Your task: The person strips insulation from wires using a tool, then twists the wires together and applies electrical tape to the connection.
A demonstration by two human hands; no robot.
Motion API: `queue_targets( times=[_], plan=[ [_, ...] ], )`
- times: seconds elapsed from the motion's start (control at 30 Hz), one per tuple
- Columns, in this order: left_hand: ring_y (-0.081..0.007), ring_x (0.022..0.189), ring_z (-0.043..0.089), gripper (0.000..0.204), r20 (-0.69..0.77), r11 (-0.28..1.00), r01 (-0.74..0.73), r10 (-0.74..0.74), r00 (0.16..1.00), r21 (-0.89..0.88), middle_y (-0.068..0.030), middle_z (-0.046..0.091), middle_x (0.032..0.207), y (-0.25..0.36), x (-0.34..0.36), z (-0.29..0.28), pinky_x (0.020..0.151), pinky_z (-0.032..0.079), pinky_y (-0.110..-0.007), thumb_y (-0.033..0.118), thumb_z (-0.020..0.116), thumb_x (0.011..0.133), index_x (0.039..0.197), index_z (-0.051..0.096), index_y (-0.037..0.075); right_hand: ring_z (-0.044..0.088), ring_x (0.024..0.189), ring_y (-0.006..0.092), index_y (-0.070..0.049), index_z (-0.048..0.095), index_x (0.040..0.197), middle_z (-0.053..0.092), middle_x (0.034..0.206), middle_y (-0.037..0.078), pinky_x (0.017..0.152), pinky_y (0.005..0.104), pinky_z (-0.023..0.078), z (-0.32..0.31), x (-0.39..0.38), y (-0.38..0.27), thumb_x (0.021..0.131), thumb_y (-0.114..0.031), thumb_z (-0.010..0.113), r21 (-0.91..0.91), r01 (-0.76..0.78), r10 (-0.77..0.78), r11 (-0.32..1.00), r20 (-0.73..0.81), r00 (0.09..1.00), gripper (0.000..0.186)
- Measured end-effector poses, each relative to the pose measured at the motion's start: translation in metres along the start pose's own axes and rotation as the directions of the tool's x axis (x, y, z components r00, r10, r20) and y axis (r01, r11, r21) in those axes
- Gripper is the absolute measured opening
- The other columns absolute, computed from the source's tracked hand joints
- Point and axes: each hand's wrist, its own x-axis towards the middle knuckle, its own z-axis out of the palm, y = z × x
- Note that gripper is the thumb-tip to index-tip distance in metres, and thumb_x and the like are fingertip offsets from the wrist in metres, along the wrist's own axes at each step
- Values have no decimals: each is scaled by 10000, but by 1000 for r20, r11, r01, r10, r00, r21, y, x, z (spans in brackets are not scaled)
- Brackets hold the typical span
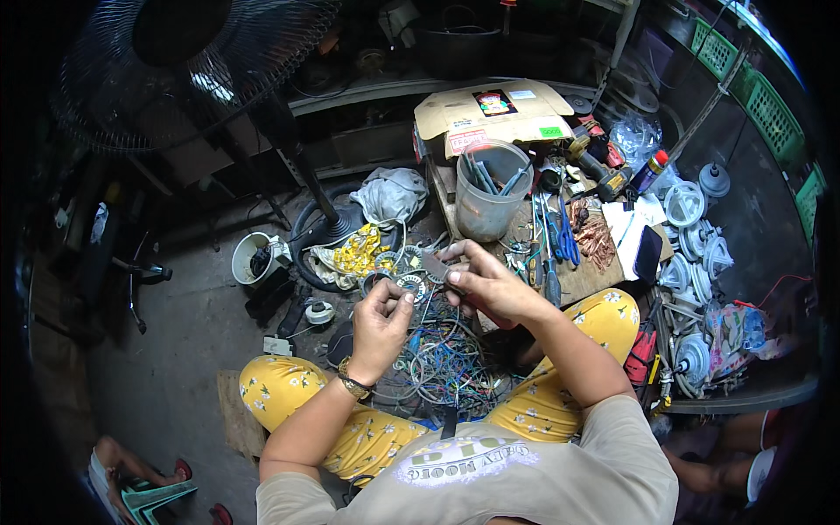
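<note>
My left hand (pixel 381 317) is closed, pinching the end of a thin wire over a tangle of coloured wires (pixel 446 363) that lies between my knees. A watch sits on that wrist. My right hand (pixel 484 278) is raised a little higher and to the right, gripping a small dark flat piece (pixel 435 265) between thumb and fingers. The two hands are a short gap apart. Just beyond them lie round wound coils (pixel 404 282) on the floor. I sit with legs in yellow flowered trousers on both sides of the wire pile.
A clear plastic tub (pixel 486 206) holding tools stands ahead, with a cardboard box (pixel 493 111) behind it. Pliers, copper wire scraps (pixel 597 238) and a spray can (pixel 649 169) lie on a board at right. White round parts (pixel 696 254) pile far right. A standing fan (pixel 188 66) is at left.
</note>
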Motion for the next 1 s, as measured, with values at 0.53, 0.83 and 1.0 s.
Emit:
queue_targets(
  times=[0.53, 0.83, 1.0],
  plan=[
    [-13, 573, 478, 131, 0, 938, -184, 193, 981, 293, 2, 561, 650, 13, -6, 4, 497, 365, -196, 86, 590, 896, 823, 538, -9, 480, 610, 50, -60, 434, 1070, 558, 748, 9, 494, 183, 372, 0, 8, 8, 951, -200, 546, -15, 48, -48, 999, 9, 999, 215],
    [-20, 505, 458, 126, 44, 901, -230, 230, 972, 368, -1, 534, 567, 18, -7, 3, 453, 344, -216, 80, 599, 881, 807, 546, -8, 529, 640, 67, -47, 451, 1064, 565, 754, 18, 514, 192, 418, -4, 8, 9, 938, -197, 567, 4, 29, -29, 1000, 11, 1000, 228],
    [-36, 449, 409, 127, 67, 874, -273, 269, 961, 401, -1, 483, 502, 19, -6, 2, 431, 308, -230, 70, 602, 864, 782, 536, -1, 539, 630, 69, -43, 468, 1054, 581, 753, 23, 509, 194, 423, -8, 9, 8, 935, -180, 566, -28, 39, -39, 999, 6, 999, 206]
  ],
)
